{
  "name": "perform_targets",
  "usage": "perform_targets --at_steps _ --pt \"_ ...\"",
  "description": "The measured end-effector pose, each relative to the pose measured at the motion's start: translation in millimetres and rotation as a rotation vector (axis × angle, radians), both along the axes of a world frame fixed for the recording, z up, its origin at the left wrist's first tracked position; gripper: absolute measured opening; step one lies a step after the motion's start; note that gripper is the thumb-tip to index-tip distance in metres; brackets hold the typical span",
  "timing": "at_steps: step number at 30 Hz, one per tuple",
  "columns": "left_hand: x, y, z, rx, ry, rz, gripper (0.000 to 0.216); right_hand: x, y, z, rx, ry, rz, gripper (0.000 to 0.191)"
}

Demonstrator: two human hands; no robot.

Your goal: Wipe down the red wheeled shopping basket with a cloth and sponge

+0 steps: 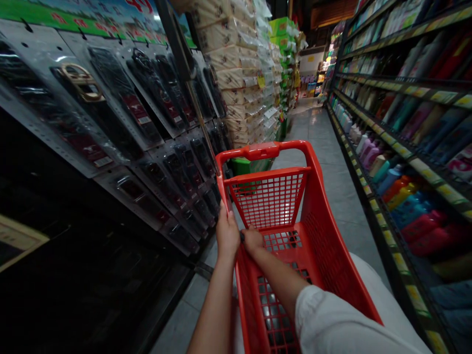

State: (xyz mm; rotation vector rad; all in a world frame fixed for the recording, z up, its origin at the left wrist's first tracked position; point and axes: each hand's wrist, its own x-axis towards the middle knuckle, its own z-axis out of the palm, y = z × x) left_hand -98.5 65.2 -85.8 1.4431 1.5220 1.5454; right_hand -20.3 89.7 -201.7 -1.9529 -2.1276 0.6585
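A red plastic shopping basket (326,211) with a grid floor and a raised handle fills the lower middle of the view. Against its left wall lies my left hand (226,234), closed around the edge just below the handle's base. My right hand (253,239) reaches into the basket at the inner side of that same wall. Its fingers are curled, and a small dark piece (242,236) shows beside them; what it belongs to is hidden. A thin metal rod (201,115) with a black upper part rises slantwise from the basket's left corner.
Packaged belts (138,101) hang on a display close at the left. Stacked beige packs (232,64) and green boxes (285,34) stand beyond it. Shelves of bottles (398,189) line the right side. A grey tiled aisle (317,128) runs ahead between them.
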Motion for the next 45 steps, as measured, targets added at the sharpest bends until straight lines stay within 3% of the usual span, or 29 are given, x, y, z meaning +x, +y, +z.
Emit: perform_targets --at_steps 3,6,12,14,19,22,26,29,31,33,35,41,45 --pt "2 -1 2.5 0.005 -0.002 0.006 0.052 16 -14 1.2 0.020 -0.005 0.147 0.034" --pt "4 -1 4.0 0.016 -0.022 -0.002 0.052 33 -47 2.1 0.030 -0.046 0.306 0.037" --pt "6 0 6.8 -0.002 -0.013 0.018 0.054 48 -107 -4.3 0.092 -0.070 0.365 0.032" --pt "6 0 8.4 0.003 -0.020 0.013 0.055 63 -105 -5.4 0.095 -0.032 0.264 0.032" --pt "7 -2 9.9 0.008 0.008 0.009 0.056 124 -71 -4.3 0.073 -0.070 -0.225 0.037" --pt "7 -2 8.5 -0.003 0.002 0.014 0.055 129 -54 -5.9 0.063 -0.120 -0.362 0.043" --pt "7 0 6.6 0.008 -0.032 0.007 0.054 71 -43 -12.0 0.084 -0.126 -0.299 0.042" --pt "7 1 6.5 0.007 -0.038 0.011 0.054 21 -38 -18.0 0.096 -0.081 -0.116 0.043" --pt "7 0 7.3 -0.004 -0.008 0.024 0.053 8 -36 -20.2 0.099 -0.076 0.056 0.042" --pt "7 -1 8.5 -0.010 0.031 0.030 0.053 16 -33 -19.8 0.106 -0.111 0.193 0.040" --pt "7 -3 10.2 -0.017 0.058 0.028 0.054 44 -29 -17.7 0.107 -0.180 0.209 0.040" --pt "9 -6 15.9 -0.044 0.095 0.007 0.055 141 -26 -16.2 0.033 -0.326 -0.111 0.042" --pt "10 -7 16.2 -0.044 0.079 0.010 0.055 152 -31 -17.8 0.022 -0.348 -0.267 0.043"
